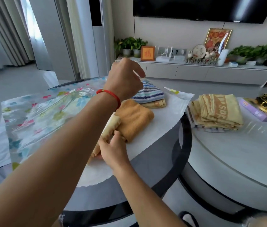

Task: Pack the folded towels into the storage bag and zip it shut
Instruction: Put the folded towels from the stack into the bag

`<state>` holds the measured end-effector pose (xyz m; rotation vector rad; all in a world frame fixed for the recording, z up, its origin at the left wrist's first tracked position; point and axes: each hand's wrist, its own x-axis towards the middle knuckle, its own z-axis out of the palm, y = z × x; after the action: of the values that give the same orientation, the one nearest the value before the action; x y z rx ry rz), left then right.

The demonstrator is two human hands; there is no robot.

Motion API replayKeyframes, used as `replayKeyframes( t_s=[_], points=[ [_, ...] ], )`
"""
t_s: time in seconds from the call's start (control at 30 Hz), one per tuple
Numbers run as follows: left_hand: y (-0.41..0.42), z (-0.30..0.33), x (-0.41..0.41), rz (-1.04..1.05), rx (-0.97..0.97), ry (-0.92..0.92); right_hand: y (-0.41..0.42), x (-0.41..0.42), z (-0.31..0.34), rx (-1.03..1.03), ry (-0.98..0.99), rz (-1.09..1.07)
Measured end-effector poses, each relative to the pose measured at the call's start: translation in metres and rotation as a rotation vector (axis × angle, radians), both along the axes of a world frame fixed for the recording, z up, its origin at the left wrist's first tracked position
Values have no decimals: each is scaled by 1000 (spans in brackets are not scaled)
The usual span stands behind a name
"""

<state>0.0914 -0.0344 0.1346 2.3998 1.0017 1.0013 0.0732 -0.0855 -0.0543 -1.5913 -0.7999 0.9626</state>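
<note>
Pinching the near edge of the folded orange towel (133, 119), the right hand (113, 149) curls beside it while the left hand (124, 79), fingers loosely bent and seemingly empty, hovers above the striped towel (149, 94), storage bag (36, 115) lying left.

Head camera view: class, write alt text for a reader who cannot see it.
A person's right hand pinches the near edge of a folded orange towel on a round table, while the left hand hovers open above a striped towel. A flowered clear storage bag lies flat to the left; more folded towels wait on the right.
</note>
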Motion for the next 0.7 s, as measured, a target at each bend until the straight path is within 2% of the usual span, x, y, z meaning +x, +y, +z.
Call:
replayKeyframes(
  t_s=[0.07,0.2,0.3,0.4,0.47,0.6,0.7],
  points=[
    [1,0,-2,-2,6,-4,2,-1,-6,-11,-86,0],
    [0,0,-3,23,51,-66,12,4,-4,-71,131,69],
    [-2,-3,-3,1,48,-51,4,25,4,-66,192,199],
    [1,-8,-4,-9,78,13,-15,69,22,-55,55,224],
    [2,-11,-3,-3,131,35,-29,117,38,-25,-107,113],
    [-2,-20,6,1,203,105,-56,235,60,-30,-272,-310],
    [-3,-25,12,51,252,173,-66,307,61,-153,-595,-534]
  ],
)
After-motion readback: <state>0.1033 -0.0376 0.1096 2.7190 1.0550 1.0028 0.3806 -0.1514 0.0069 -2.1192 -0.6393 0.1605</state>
